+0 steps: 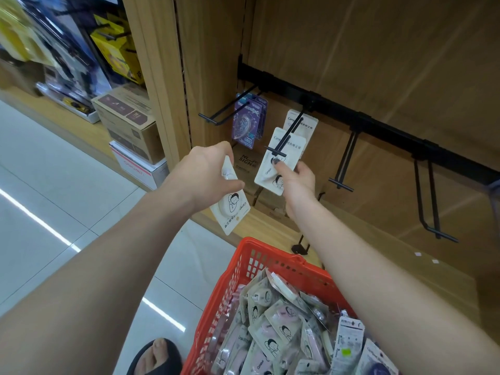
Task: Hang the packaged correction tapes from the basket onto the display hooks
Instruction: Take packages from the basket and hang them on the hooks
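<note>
Two hands are up at the display, each with one white carded correction tape. The left hand point(207, 169) has its fingers curled round a white pack point(230, 201), which hangs tilted below the knuckles, print upside down, clear of any hook. The right hand point(296, 175) pinches a second white pack point(273, 169) by its lower half, thumb on the front face; the top of this pack sits at the tip of the middle hook point(288, 133), which crosses its upper edge. Whether the hole is fully threaded cannot be told.

One more white pack point(305, 123) hangs further back on that same hook. On the hook to the left point(230, 109), a small bunch of purple packs point(249, 120) hangs, roughly three; the exact count is unclear. To the right along the black rail point(378, 123) are two bare hooks: one point(345, 163) near the right hand, one point(430, 201) well apart from it.

One red basket point(243, 269) sits below the forearms, near the shelf base. It holds a loose heap of carded tapes point(281, 331), mostly white cards with pink or white dispensers, too many and too overlapped to count.

One foot in a dark sandal point(157, 355) stands just left of the basket on pale floor tiles point(54, 185). Cardboard boxes point(130, 123) are stacked at the next bay's base.
</note>
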